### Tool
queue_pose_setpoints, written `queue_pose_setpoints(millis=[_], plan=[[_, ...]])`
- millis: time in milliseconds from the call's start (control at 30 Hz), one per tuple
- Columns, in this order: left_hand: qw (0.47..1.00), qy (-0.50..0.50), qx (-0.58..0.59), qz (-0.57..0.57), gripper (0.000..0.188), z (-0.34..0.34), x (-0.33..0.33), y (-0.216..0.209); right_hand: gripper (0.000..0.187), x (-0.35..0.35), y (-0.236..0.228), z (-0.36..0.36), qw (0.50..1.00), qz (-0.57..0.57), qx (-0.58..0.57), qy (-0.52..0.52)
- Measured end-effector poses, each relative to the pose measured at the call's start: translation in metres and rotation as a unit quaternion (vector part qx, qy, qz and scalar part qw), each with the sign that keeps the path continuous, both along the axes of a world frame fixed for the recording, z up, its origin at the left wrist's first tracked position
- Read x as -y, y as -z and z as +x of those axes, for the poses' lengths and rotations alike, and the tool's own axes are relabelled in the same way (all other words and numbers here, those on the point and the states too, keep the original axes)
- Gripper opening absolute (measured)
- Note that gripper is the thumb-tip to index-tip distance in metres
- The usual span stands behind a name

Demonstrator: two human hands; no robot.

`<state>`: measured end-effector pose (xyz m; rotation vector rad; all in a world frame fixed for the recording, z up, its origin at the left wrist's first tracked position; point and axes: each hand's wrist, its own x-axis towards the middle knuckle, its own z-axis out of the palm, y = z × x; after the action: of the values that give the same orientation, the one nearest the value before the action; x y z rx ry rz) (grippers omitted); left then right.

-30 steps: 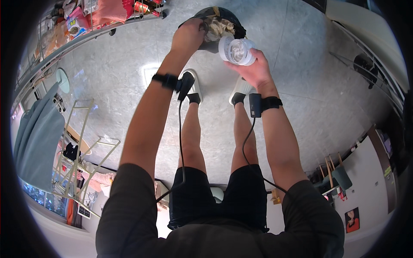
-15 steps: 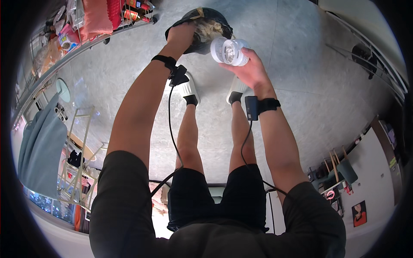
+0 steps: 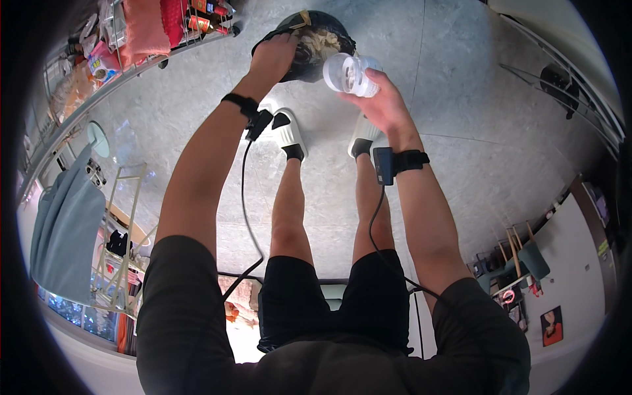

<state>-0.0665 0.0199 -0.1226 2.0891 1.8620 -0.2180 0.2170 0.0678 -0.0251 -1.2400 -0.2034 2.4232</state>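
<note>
Grey flooring (image 3: 454, 178) spans the background. Upon it, a black-lined bin (image 3: 333, 22) shows crumpled pale contents (image 3: 322, 43). Left hand (image 3: 275, 56) is at the bin's left side, fingertips partly hidden; cannot tell whether it grips anything. Right hand (image 3: 385, 105) holds, between thumb and fingers, a plastic container (image 3: 352, 74) near the bin's right edge: round, translucent, whitish, tilted.

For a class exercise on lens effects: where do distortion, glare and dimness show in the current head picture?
Head view: the corners fall to black; the metal rail at left bends along the rim; glare whitens the floor beside the left shoe; the clear container in the right hand looks bright, the black bin liner dark.
</note>
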Motion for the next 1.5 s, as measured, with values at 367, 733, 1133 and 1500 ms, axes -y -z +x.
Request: queue_pose_setpoints(millis=[367,733,1133,1500], plan=[[0.917,-0.293,0.21,0.173,0.024,0.025,0.024,-0.039,0.088,0.001,0.024,-0.068,0.758,0.475,0.423,-0.145],[0.95,-0.089,0.203,0.221,0.022,0.032,0.056,-0.032,0.087,0.022,0.012,-0.08,0.879,0.377,0.291,0.029],[0.968,-0.007,0.2,0.154,0.022,0.027,0.058,-0.03,0.084,0.025,0.026,-0.079,0.846,0.386,0.367,-0.017],[0.948,-0.161,0.236,0.141,0.027,0.029,0.061,-0.019,0.078,0.033,0.045,-0.081,0.819,0.387,0.418,0.072]])
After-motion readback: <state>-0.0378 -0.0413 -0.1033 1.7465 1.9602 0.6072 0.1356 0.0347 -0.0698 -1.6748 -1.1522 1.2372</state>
